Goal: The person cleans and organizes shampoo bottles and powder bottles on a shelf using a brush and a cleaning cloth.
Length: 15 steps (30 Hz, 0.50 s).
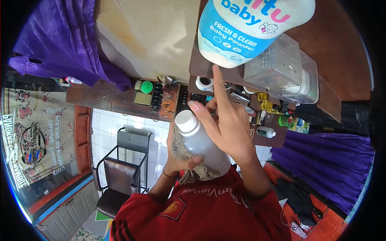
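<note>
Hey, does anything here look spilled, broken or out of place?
Nothing stands out. The left hand holds a capped bottle wrapped in a cloth. The right hand lies over it, one finger raised to the baby powder bottle. No spill or damage shows; the shelf is merely crowded.

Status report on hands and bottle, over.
Left hand cups cloth against bottle. Right hand grips bottle, forefinger raised. White cap on. Baby powder container just beyond.

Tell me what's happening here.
A person in a red shirt holds a grey bottle with a white cap in a knitted cloth, gripped by the left hand. The right hand lies over the bottle, its index finger stretched up toward the baby powder bottle on the shelf.
</note>
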{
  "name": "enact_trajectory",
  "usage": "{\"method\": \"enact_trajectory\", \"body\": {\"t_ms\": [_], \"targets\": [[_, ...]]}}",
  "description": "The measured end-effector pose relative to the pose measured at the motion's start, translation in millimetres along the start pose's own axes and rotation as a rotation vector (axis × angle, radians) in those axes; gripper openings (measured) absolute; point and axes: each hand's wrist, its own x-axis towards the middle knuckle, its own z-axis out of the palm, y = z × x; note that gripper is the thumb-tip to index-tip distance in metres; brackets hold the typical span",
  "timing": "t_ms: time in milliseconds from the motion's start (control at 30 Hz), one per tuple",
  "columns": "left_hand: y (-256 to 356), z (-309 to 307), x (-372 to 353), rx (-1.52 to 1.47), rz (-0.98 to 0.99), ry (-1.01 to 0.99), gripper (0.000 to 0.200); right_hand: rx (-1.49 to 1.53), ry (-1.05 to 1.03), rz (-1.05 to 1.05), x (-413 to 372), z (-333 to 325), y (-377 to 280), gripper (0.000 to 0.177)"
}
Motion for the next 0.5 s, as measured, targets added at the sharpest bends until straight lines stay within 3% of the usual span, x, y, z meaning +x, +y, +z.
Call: {"method": "enact_trajectory", "body": {"t_ms": [167, 333, 400, 467, 500], "targets": [[-1.5, -1.3, 0.2, -0.013, -0.007, 0.011, 0.101, 0.087, -0.078, -0.033, 12.4, -1.3, 0.7, 0.073], [-1.8, -0.1, -2.0, -0.041, -0.009, -0.01, 0.1, 0.036, -0.219, -0.054, 5.5, -2.7, 2.7, 0.053], [-0.9, -1.4, -3.1, -0.011, -0.031, -0.026, 0.1, 0.112, -0.224, -0.004, 0.9, -3.1, 0.2, 0.047], [-2.0, -4.0, -3.7, 0.012, -0.005, -0.043, 0.1, 0.146, -0.116, -0.088, -5.0, 1.2, 7.9, 0.046], [-2.0, -5.1, -4.0, 0.037, 0.023, -0.059, 0.101, 0.323, -0.12, -0.018, -8.7, 1.1, 9.1, 0.047]]}}
